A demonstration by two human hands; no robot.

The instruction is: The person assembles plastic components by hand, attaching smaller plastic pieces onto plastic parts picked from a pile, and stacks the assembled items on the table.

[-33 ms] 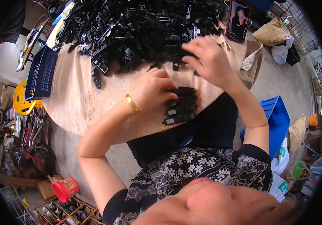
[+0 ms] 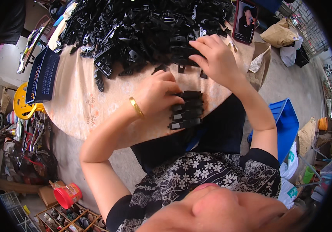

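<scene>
My left hand (image 2: 159, 92), with a gold bangle at its wrist, is closed at the left end of a row of black plastic parts (image 2: 186, 110). The parts lie side by side near the table's front edge, and its fingertips press on the upper ones. My right hand (image 2: 217, 61) is at the near edge of a large heap of similar black parts (image 2: 135, 31). Its thumb and fingers pinch the right end of a long black plastic part (image 2: 180, 50). Part of that piece is hidden among its neighbours.
A patterned beige cloth (image 2: 71, 96) covers the round table. A phone (image 2: 245, 21) stands at the heap's right. At the left, a dark blue basket (image 2: 42, 75) rests on a yellow stool (image 2: 21, 98). A blue crate (image 2: 285, 120) is at my right, and a red bucket (image 2: 68, 195) at lower left.
My right hand has shifted slightly up and to the right, uncovering a small black part below its thumb. My left hand and the row stay almost where they were.
</scene>
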